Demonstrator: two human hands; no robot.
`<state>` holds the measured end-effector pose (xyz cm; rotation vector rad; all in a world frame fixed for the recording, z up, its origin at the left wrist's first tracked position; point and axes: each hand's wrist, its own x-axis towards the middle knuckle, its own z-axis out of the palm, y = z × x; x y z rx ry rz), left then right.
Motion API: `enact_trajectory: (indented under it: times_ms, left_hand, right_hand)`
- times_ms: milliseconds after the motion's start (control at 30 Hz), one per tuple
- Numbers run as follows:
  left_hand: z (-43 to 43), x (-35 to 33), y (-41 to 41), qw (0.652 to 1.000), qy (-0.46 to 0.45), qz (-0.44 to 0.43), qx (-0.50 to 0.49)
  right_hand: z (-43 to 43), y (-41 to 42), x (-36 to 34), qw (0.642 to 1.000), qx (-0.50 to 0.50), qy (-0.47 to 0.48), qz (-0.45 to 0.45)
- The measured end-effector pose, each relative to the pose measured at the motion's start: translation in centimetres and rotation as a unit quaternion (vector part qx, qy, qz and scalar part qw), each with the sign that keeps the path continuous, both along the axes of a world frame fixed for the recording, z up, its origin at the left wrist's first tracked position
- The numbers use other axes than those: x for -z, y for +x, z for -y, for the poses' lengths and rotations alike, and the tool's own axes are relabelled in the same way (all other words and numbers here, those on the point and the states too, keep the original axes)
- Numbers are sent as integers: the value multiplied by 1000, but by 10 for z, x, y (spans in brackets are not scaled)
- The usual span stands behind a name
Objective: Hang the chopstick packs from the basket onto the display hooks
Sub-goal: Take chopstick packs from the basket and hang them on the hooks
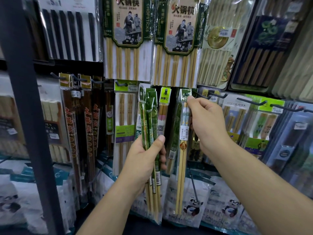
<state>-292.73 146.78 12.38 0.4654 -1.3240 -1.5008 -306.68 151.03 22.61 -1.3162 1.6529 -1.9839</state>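
while the right hand [206, 121] pinches one pack [183, 133] at a far hook [186, 94], the left hand [144, 158] grips a bundle [149, 112] not yet hung.

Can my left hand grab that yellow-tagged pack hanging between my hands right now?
Probably not: the left hand grips a bundle of green packs, so its fingers are taken, though the yellow-tagged pack hangs close beside it, uncovered.

Post: dark upright post [25, 99], far L, in front of stock.
Top L: black chopsticks pack [67, 31].
Top ctr: two big hot-pot chopstick packs [127, 39], side by side.
Top R: navy boxed set [259, 53], brown sticks.
Bottom: panda-print bags [188, 209].
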Motion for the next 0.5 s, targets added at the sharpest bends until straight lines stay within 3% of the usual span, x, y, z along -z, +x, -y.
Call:
enact_trajectory:
  times_ms: [333, 500]
  left_hand:
    - [-6, -5, 3, 998, -31, 14, 46]
    - [-7, -6, 5, 998, -6, -6, 66]
  right_hand:
    - [6, -8, 9, 998, 57, 16, -37]
    - [3, -10, 18, 997, 69, 21, 0]
